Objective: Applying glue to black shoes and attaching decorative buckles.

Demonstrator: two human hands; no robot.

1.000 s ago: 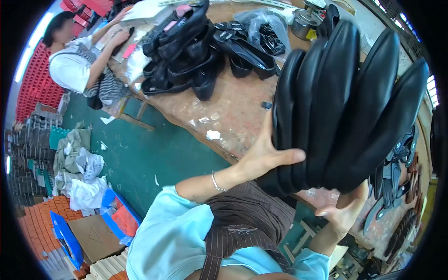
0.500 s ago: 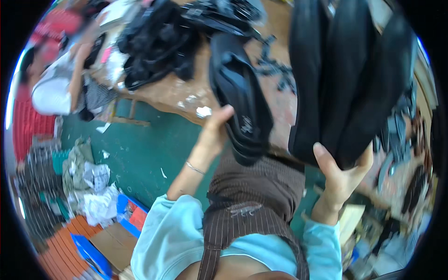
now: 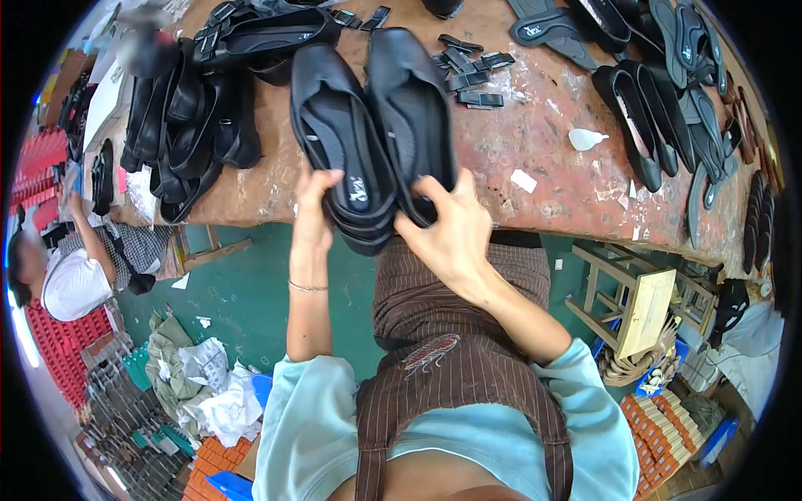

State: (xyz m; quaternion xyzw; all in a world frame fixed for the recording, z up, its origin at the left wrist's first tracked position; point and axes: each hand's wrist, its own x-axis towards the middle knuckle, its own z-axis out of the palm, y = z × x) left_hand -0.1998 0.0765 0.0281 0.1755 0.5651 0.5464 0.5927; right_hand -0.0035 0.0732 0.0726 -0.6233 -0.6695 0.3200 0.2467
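Over the table's near edge I hold black square-toed flat shoes side by side, toes pointing away. My left hand (image 3: 314,204) grips the heel end of the left shoe (image 3: 342,138), whose insole has white lettering; layered edges below its heel suggest others nested under it. My right hand (image 3: 451,219) is closed on the heel of the right shoe (image 3: 409,108), thumb at its opening. The two shoes touch along their sides. A heap of black shoes (image 3: 188,125) lies left of my hands, and small black bow-like straps (image 3: 472,75) lie just beyond them.
The worn table (image 3: 535,196) also carries grey insoles (image 3: 555,37), more black flats (image 3: 631,121) and a white teardrop-shaped piece (image 3: 587,139). Below right is a wooden stool (image 3: 643,313). White bags (image 3: 225,397) lie on the floor. At far left sits another person (image 3: 79,280).
My right hand has come left from the right side, where it held three black shoe-like pieces; one shoe now shows in it, against the left shoe. The view has shifted, showing more table.
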